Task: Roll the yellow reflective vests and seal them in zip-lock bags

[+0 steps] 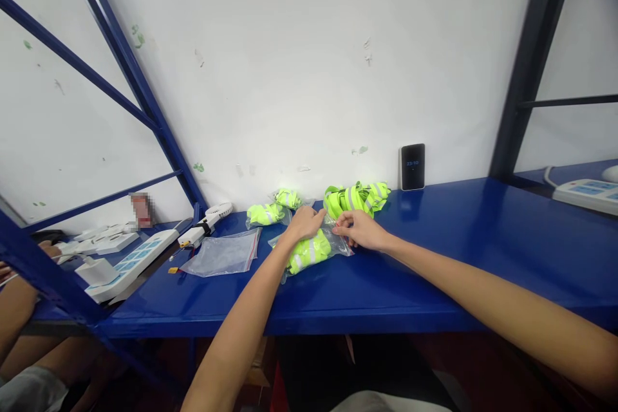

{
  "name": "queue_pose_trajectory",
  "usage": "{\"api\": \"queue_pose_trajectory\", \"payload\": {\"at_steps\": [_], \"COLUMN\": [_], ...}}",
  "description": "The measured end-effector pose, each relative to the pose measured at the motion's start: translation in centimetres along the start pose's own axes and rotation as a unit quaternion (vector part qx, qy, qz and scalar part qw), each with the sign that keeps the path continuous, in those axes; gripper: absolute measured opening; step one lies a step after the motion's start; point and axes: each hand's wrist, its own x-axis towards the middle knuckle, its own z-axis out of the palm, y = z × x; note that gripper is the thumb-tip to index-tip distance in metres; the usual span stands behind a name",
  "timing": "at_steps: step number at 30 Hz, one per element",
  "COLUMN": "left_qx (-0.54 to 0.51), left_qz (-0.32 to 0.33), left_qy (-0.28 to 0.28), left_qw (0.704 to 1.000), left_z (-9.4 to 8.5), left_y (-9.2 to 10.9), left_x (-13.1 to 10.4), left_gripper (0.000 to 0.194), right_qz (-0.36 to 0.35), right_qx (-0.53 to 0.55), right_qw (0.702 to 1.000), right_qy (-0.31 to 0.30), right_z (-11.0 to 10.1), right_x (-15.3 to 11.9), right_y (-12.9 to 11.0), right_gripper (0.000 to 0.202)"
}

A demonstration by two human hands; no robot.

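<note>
A clear plastic bag with a folded neon yellow reflective item [309, 253] inside lies on the blue table [434, 270] in front of me. My left hand [306, 223] rests on the top of this bag, its fingers bent over the plastic. At the bag's right end, my right hand [360, 230] pinches the plastic edge between thumb and fingers. Behind my hands is a loose pile of neon yellow straps [357, 198]. Two more bagged yellow bundles, one nearer [264, 214] and one farther [287, 198], sit behind and left of my left hand.
Flat transparent zip bags [223, 253] lie to the left, beside a white device with wires [196, 232] and a small white fan [219, 209]. A phone [412, 167] leans on the wall. Power strips [132, 267] flank the blue frame. Another person's arm [17, 309] shows at far left.
</note>
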Motion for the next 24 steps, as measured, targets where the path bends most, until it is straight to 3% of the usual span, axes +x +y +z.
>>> {"api": "queue_pose_trajectory", "payload": {"at_steps": [2, 4, 8, 10, 13, 15, 19, 24], "left_qx": [-0.018, -0.038, -0.056, -0.047, -0.01, 0.022, 0.069, 0.084], "left_qz": [0.009, 0.033, 0.088, 0.106, 0.127, 0.144, 0.169, 0.168], "left_qy": [-0.039, -0.045, -0.011, 0.041, 0.164, 0.206, 0.198, 0.193], "left_qw": [0.999, 0.998, 0.994, 0.992, 0.978, 0.968, 0.963, 0.963], "left_z": [-0.8, -1.7, -2.7, -2.4, -1.0, -0.2, 0.5, 0.6], "left_y": [0.1, 0.3, 0.5, 0.5, 0.6, 0.7, 0.9, 0.9], "left_x": [0.3, 0.5, 0.4, 0.1, -0.4, -0.7, -0.9, -0.9], "left_gripper": [0.048, 0.044, 0.042, 0.042, 0.038, 0.035, 0.034, 0.032], "right_qz": [-0.037, -0.06, -0.029, -0.03, -0.026, -0.01, -0.004, -0.055], "right_qx": [-0.024, -0.018, 0.124, 0.158, 0.163, 0.166, 0.142, 0.085], "right_qw": [0.999, 0.997, 0.992, 0.987, 0.985, 0.985, 0.99, 0.995], "right_qy": [0.031, 0.047, -0.019, -0.007, 0.042, 0.049, 0.022, 0.005], "right_z": [-0.1, 0.0, 0.4, 0.7, 0.6, 0.4, -0.2, -0.6], "right_x": [0.1, 0.2, 0.3, 0.5, 0.7, 0.8, 0.9, 0.8], "right_y": [0.1, 0.1, 0.1, 0.2, 0.3, 0.6, 1.2, 1.1], "right_gripper": [0.024, 0.026, 0.029, 0.029, 0.028, 0.026, 0.024, 0.026]}}
